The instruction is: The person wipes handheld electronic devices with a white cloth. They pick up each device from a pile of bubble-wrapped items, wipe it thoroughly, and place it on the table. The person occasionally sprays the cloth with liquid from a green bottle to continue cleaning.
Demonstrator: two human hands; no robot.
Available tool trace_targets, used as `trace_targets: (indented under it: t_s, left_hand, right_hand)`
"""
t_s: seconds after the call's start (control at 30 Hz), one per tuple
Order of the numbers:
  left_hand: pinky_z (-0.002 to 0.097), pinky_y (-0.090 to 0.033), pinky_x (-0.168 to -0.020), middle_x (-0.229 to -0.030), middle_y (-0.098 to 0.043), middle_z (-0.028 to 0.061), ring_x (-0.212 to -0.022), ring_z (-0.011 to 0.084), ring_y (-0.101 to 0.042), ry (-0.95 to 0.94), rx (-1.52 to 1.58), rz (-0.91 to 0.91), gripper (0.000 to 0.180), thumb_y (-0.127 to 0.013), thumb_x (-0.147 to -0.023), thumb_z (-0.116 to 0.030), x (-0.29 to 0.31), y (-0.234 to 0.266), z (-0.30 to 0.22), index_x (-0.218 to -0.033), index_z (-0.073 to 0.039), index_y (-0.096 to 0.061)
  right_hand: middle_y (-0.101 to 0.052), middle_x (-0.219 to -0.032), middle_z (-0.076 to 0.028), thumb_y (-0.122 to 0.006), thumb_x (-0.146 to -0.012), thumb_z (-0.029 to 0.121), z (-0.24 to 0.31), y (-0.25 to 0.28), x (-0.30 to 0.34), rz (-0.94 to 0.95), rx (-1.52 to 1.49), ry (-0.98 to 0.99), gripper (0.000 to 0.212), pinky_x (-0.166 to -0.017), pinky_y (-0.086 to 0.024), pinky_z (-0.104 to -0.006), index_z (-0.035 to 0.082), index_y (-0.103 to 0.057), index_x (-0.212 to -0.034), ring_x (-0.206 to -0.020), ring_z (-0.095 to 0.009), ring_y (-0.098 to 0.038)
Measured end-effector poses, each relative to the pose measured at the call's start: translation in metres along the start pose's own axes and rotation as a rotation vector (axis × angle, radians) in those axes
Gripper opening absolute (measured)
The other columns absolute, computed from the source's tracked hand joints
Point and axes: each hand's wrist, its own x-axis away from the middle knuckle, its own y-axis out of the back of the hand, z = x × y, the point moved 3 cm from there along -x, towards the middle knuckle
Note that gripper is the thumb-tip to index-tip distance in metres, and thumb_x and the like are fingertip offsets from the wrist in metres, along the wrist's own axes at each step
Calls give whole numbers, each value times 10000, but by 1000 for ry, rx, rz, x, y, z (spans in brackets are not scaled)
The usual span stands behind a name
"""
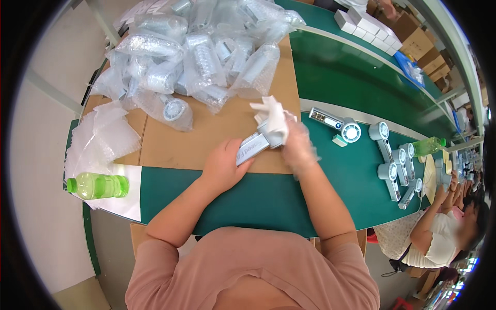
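My left hand (225,161) is closed round the handle of a light blue-grey handheld fan (251,148), which lies tilted above the edge of the cardboard. At the fan's head end, my right hand (298,145) presses a crumpled white cloth (274,118) over it. That hand is blurred and seems to wear a thin, see-through glove; the cloth covers most of the fan's head. Beyond my hands, several bubble-wrapped fans (201,62) are heaped, and one bagged fan (174,109) lies at the near edge of the heap.
Bubble bags (101,134) lie flat at the left, near a green-capped bottle (101,186). A loose fan (336,125) and several more fans (388,170) stand right on the green table (330,181). At far right sits a co-worker (434,232); white boxes (364,28) are behind.
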Motion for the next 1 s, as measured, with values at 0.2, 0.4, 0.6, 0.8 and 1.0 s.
trace_targets:
  t_s: [0.2,0.4,0.6,0.8,1.0]
  left_hand:
    - [436,-483,-765,-948,-605,201,-860,375,-589,129,202,5,446,-750,-762,-226,-6,2,-12,-1094,1,-556]
    - [401,-490,-729,-935,-606,189,-829,328,-599,291,59,-70,559,-751,-765,-240,-5,-18,-9,-1193,-9,-476]
    - [342,-484,-604,-854,-580,96,-679,221,-577,-24,121,-221,484,-737,-795,-203,2,-7,-25,-1156,-21,-471]
    - [237,-434,-568,-723,-553,-14,-655,49,-513,358,736,403,141,-611,-872,-117,13,-10,-27,-966,-25,-560]
    - [440,-477,-697,-848,-636,188,-830,395,-595,311,-238,-472,113,-584,-807,-72,45,108,33,-892,-2,-611]
  right_hand:
    - [-610,-1145,-70,-433,-975,420,24,-26,11,124,-946,-339,411,-943,-471,-460,95,-545,-1200,-1061,-256,-587]
    - [-614,-1079,-78,-513,-958,281,3,-47,19,-142,-727,-252,298,-882,-507,-369,72,-543,-1168,-987,-221,-611]
    - [-627,-1071,-98,-532,-899,160,0,-15,24,-6,-570,-138,282,-875,-506,-411,25,-560,-1144,-990,-231,-621]
    - [-624,-1082,-113,-603,-874,84,4,-57,54,-23,-129,-356,304,-820,-529,-314,-7,-569,-1162,-972,-187,-628]
    - [-567,-1214,-141,-645,-851,58,-24,-18,28,-27,-74,-103,469,-938,-493,-331,-59,-477,-1273,-1084,-238,-587]
